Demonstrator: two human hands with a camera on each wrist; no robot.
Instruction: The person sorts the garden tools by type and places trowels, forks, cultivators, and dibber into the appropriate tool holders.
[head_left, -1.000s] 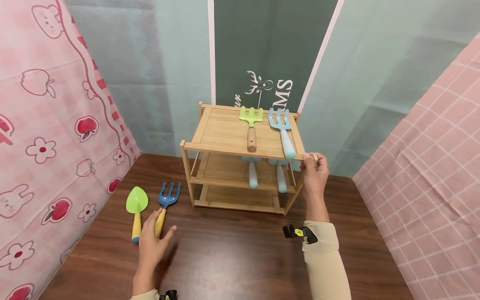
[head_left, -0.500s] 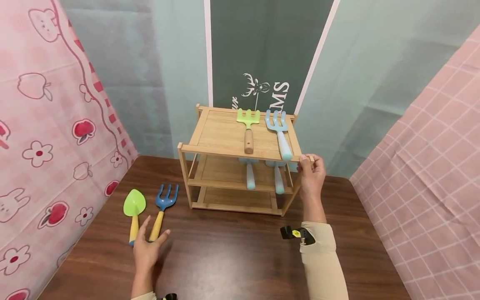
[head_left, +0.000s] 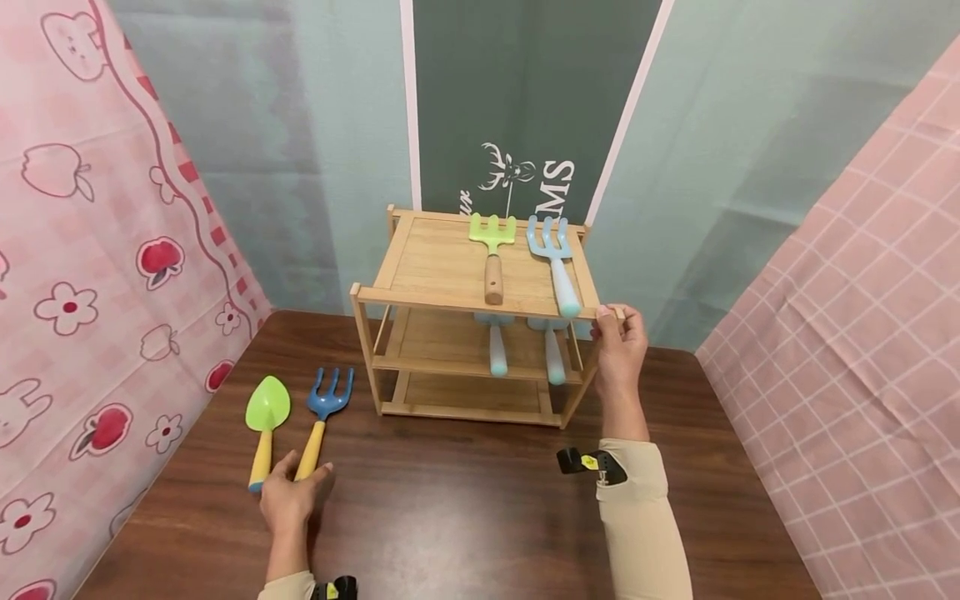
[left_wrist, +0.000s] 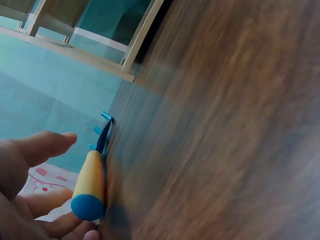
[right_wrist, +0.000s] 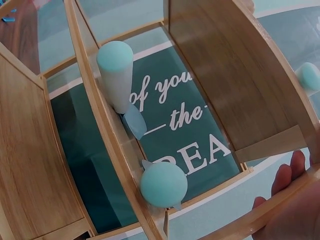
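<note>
My left hand is at the handle end of a blue hand fork with a yellow handle, lying on the table. In the left wrist view, the thumb stands apart from the handle while other fingers lie close beside it; whether they touch is unclear. Left of the fork lies a green trowel. My right hand grips the front right corner of a wooden three-tier rack. On its top shelf are a green rake with a wooden handle and a light blue fork.
Two pale-handled tools lie on the rack's middle shelf, their handle ends over its front edge; their heads are partly hidden. Patterned pink cloth hangs at the left, checked pink cloth at the right, and a green curtain behind.
My left hand has drawn back from the fork's handle toward its near end, leaving the fork in place. The right hand keeps its grip on the rack corner. The view has shifted slightly.
</note>
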